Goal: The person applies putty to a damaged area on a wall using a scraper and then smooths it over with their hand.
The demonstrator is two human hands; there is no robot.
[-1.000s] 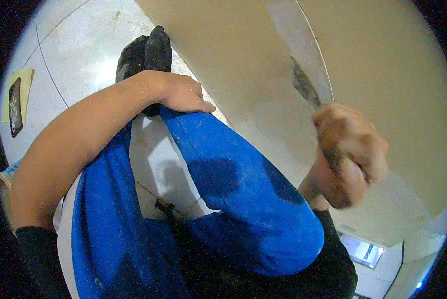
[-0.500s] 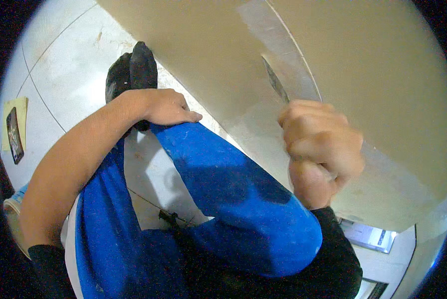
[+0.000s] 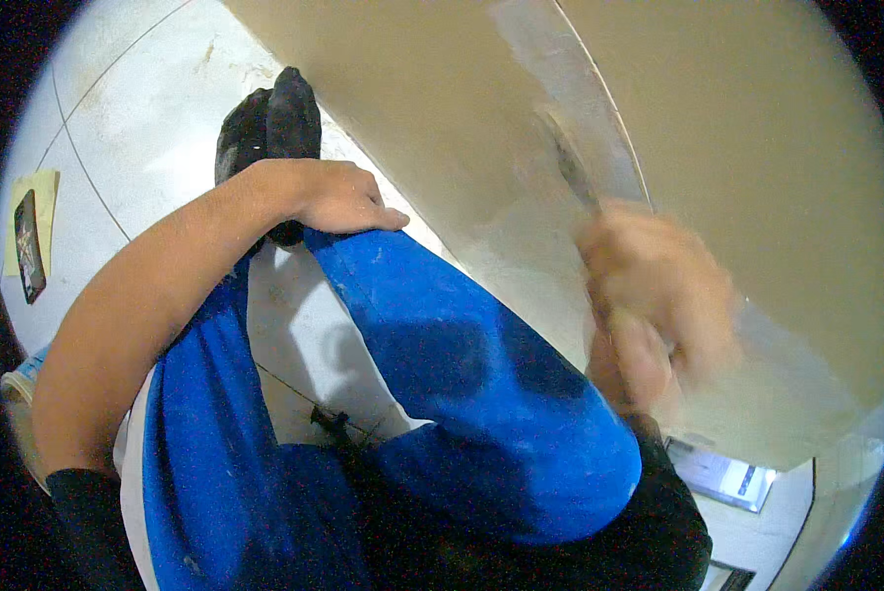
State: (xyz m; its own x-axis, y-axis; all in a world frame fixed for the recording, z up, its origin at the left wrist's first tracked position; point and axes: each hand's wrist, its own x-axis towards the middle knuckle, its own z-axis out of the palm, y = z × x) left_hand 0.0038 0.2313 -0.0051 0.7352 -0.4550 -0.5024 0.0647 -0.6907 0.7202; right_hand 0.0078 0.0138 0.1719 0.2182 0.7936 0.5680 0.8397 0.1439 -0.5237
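Note:
My right hand (image 3: 654, 295) is closed in a fist, smeared by motion, in front of the tan wall panel (image 3: 422, 89). Out of its top juts the thin grey blade of a putty knife (image 3: 572, 167), whose handle the fist hides. The blade points up and left, close to a pale grey band (image 3: 614, 128) on the panel; whether it touches I cannot tell. My left hand (image 3: 343, 197) clasps the lower end of my right blue trouser leg (image 3: 432, 315) near the ankle. Its thumb lies along the cloth, and the other fingers are mostly hidden.
A dark phone (image 3: 28, 246) lies on yellow paper (image 3: 48, 192) on the pale tiled floor (image 3: 136, 128) at far left. Below it, a bucket rim (image 3: 16, 386) shows behind my left arm. A white-and-violet flat object (image 3: 722, 475) lies at lower right. My dark-covered feet (image 3: 289, 118) rest beside the panel's base.
My right fist and the putty knife have shifted slightly right and down, and are more blurred. My left hand keeps its hold on the trouser leg. The whole view has moved a little.

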